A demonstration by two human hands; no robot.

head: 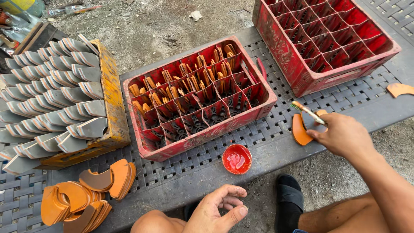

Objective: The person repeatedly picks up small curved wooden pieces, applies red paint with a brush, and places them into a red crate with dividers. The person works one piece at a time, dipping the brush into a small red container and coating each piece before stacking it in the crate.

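The left hand (217, 207) rests on the person's knee at the near edge, palm up, fingers loosely curled and apart, holding nothing. Just beyond it, near the front edge of the grey woven-lattice surface (267, 146), sits a small round dish of glossy red paint (236, 159). At the near left corner lies a loose heap of curved, flat orange pieces (82, 198), some showing a grey-brown face.

To the right, the right hand (343, 136) is closed on a thin paintbrush with a pale handle and greenish bristles (307, 111) — the bristle end points up and left, away from the hand. Under its fingertips lies a curved orange piece with a grey unpainted face (302, 128), flat on the surface near the front right edge, touched by the hand.

Farther in, at the middle, stands a worn red plastic crate with divided compartments (200, 99); its far compartments hold upright orange pieces, the near ones look empty. At the left edge, a yellow crate (113, 99) is packed with overlapping rows of grey curved pieces (47, 95). At the far right corner stands a second red divided crate (325, 39), and another orange curved piece (399, 89) lies at the right edge — well apart from the hand.
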